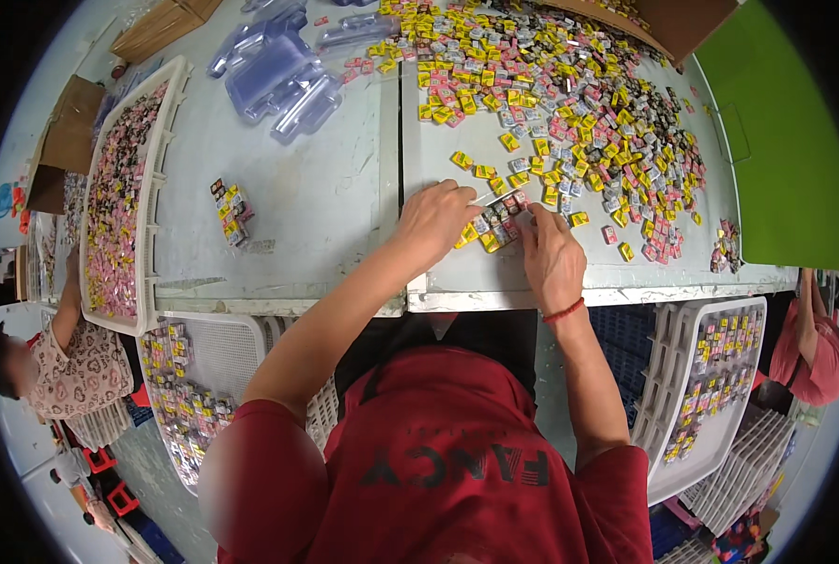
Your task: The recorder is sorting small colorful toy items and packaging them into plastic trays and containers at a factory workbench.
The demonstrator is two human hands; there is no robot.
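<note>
A compact block of small boxes (502, 222), with dark, pink and yellow faces, lies on the table between my hands near its front edge. My left hand (435, 224) is closed at the block's left end, beside a thin pale strip (494, 196) along its far side. The fingers of my right hand (555, 254) press against the right end. Fingertips hide part of both ends. Just beyond lies a wide spread of loose small boxes (570, 122) in yellow, pink, white and black. Another grouped set of small boxes (231, 212) rests on the left table.
Transparent plastic trays (283, 80) lie at the far left-centre. A white basket (147, 202) of small pieces stands further left. Below the table are a left tray (222, 352) and a right tray (720, 451) bearing grouped boxes. Two other people work at the sides.
</note>
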